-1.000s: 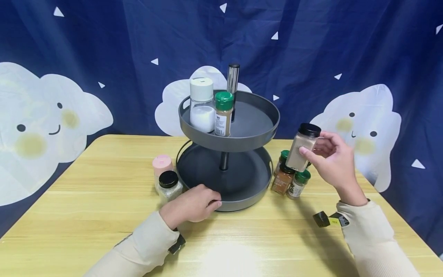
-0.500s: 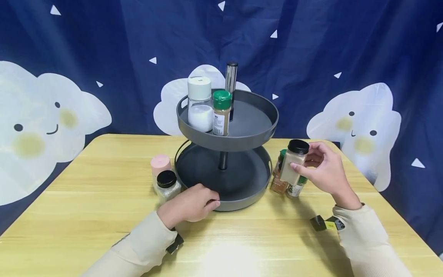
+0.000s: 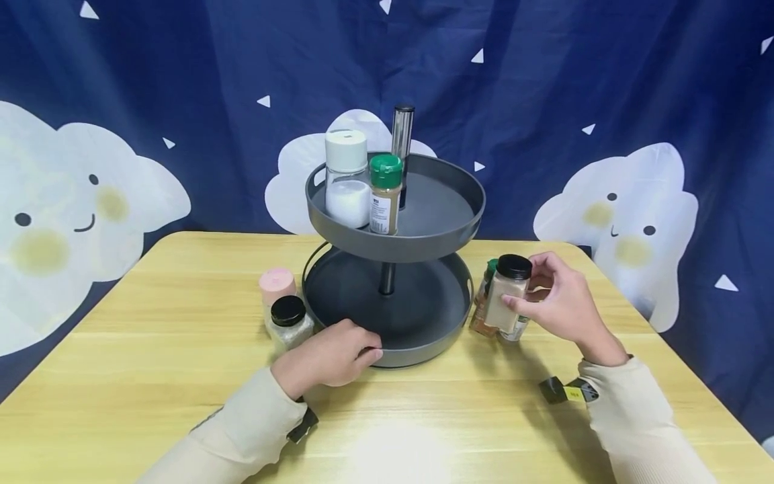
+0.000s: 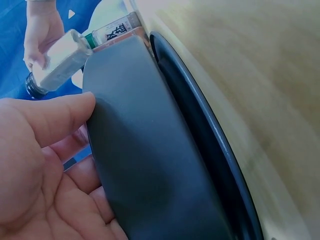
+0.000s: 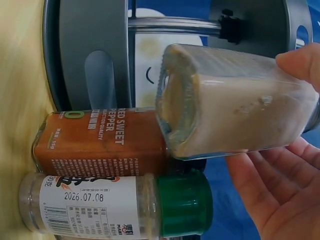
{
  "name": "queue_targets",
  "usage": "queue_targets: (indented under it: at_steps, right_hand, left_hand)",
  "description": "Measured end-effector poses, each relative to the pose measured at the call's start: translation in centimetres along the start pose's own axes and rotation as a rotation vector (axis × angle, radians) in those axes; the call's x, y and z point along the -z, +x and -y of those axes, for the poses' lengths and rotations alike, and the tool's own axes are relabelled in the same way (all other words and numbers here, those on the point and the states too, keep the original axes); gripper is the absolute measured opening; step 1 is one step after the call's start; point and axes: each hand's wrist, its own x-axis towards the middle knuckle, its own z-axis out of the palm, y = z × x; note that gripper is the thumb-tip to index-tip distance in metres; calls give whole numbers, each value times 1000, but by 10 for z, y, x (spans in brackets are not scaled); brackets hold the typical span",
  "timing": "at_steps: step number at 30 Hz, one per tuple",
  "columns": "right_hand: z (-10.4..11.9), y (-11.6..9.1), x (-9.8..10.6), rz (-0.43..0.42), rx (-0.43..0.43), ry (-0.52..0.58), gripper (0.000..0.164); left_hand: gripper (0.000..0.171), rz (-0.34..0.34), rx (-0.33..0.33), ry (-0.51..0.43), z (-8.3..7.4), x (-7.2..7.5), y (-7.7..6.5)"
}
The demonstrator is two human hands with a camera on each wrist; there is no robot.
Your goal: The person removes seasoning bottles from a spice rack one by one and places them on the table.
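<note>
My left hand (image 3: 329, 356) grips the front rim of the lower tray of a dark grey two-tier rack (image 3: 417, 355); in the left wrist view its thumb lies on one side of the rim and the fingers curl behind. On the right, my right hand (image 3: 562, 299) pinches a clear spice jar (image 3: 498, 302) of beige powder with a black lid. This jar is held up, slightly tilted, in front of a small cluster of bottles. The right wrist view shows its base above a red sweet pepper bottle (image 5: 100, 140) and a green-capped bottle (image 5: 100, 205), which it partly hides in the head view.
On the upper tray stand a white-capped shaker (image 3: 347, 181) of white grains and a green-capped bottle (image 3: 384, 195). Left of the rack are a pink-capped bottle (image 3: 277, 286) and a black-lidded jar (image 3: 290, 329). A metal post (image 3: 402, 134) rises through the rack.
My right hand has lowered the spice jar and brought it somewhat left, over the bottle cluster. The left hand keeps its grip on the rim; the view has shifted slightly.
</note>
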Motion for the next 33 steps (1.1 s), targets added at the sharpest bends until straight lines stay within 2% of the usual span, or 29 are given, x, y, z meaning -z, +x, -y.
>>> queue_targets:
  at_steps: [8,15,22,33]
  right_hand:
    - [2,0,3,99,44,-78,65]
    - [0,1,1,212,101,-109,59]
    - [1,1,1,324,82,-144,57]
    - [-3,-2,-2,407,113,-203,58]
  left_hand:
    - [31,-28,-36,-1,0,0,0]
    - [32,-46,-57,-6,0,0,1]
    - [31,-32,-56,-23,-1,1,0]
    - [31,-17,-48,-25,-3,2,0]
